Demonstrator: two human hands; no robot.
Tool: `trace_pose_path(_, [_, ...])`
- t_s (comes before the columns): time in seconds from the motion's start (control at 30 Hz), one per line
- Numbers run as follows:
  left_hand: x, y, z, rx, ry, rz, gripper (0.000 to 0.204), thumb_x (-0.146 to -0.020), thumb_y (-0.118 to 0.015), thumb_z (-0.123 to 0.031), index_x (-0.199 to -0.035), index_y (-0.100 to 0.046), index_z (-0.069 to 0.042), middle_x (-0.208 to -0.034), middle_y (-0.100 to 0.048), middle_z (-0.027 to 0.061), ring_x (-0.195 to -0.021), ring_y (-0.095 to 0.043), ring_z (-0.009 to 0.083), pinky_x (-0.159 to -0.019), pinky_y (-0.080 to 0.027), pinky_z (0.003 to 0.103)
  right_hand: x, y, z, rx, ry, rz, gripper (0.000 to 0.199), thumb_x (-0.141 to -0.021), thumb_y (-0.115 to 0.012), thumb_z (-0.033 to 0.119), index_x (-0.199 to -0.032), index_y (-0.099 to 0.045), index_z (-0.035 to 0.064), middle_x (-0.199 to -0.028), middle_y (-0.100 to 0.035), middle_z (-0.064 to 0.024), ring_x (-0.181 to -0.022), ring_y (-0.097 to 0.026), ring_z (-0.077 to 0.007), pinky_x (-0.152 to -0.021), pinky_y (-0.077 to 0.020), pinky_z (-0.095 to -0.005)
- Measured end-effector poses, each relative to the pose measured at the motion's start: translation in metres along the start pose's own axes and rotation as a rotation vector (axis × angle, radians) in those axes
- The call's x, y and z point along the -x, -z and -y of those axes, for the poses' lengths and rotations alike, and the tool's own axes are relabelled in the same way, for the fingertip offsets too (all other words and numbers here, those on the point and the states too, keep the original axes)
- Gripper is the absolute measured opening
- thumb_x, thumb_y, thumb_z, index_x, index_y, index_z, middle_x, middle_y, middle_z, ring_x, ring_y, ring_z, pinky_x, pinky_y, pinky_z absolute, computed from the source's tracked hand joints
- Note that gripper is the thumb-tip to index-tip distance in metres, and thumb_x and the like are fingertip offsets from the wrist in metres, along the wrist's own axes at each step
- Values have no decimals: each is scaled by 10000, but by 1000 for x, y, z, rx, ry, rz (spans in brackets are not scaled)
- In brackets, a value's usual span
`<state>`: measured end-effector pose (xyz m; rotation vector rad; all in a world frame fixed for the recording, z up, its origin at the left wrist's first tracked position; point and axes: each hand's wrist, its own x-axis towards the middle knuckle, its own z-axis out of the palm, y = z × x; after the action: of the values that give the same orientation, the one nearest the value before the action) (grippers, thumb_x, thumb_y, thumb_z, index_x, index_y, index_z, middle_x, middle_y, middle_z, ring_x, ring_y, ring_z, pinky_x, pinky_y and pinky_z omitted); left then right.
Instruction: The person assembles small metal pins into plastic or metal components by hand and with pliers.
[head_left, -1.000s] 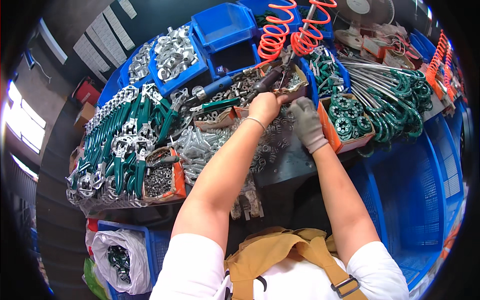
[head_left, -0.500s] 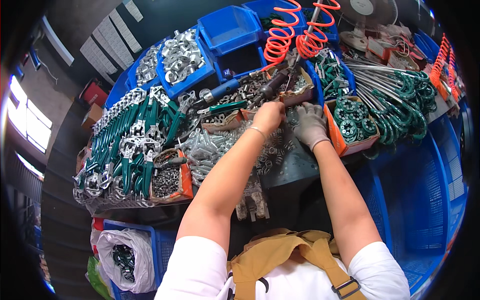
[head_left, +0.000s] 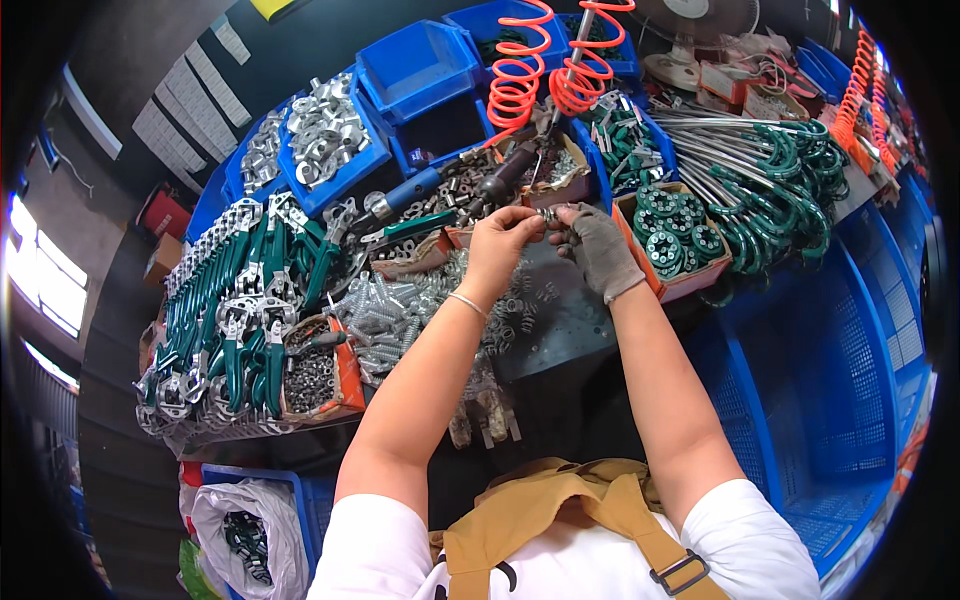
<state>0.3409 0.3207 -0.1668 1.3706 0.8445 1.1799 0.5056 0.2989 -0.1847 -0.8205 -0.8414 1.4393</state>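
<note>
Left hand, bare, and gloved right hand meet fingertip to fingertip, both drawn into a close pinch on a small metal part held between them, its exact form too small to tell. Loose springs lie below the left hand, a carton just beyond the right; step looks like fitting or sorting by touch, next move likely calling for steady fingertips and careful alignment.
</note>
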Motion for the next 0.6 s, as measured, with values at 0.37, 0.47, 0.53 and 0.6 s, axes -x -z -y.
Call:
trace_pose_path(0.37, [9, -3, 11, 304, 132, -4, 115, -907, -652, -151, -961, -618, -55, -891, -647, 13, -802, -598, 109, -717, -466, 244, 10, -11, 1, 95, 105, 22, 166, -890, -660, 147, -990, -637, 17, -906, -648, -31, -761, -620, -120, -671, -504, -252])
trace_pose_path(0.47, [7, -6, 6, 416, 231, -5, 92, -918, -635, -156, -939, -597, -76, -870, -636, 8, -765, -585, 115, -696, -457, 244, 13, -11, -1, 464, 315, -54, 122, -864, -669, 115, -948, -648, 29, -876, -649, -36, -788, -626, -159, -680, -509, -271])
trace_pose_path(0.53, [6, -6, 4, 432, 260, -15, 86, -921, -630, -158, -925, -591, -80, -860, -635, 9, -749, -579, 118, -690, -455, 245, 11, -5, -3, 833, 879, -34, 94, -805, -678, 66, -892, -644, 55, -867, -625, -52, -820, -626, -232, -711, -520, -315])
trace_pose_path(0.6, [5, -2, 3, 404, 347, 18, 97, -923, -625, -172, -897, -579, -91, -820, -610, -3, -719, -548, 99, -660, -432, 237, 16, -4, -1, 930, 956, 24, 116, -768, -676, 59, -876, -634, 66, -887, -609, -58, -853, -615, -257, -738, -523, -331])
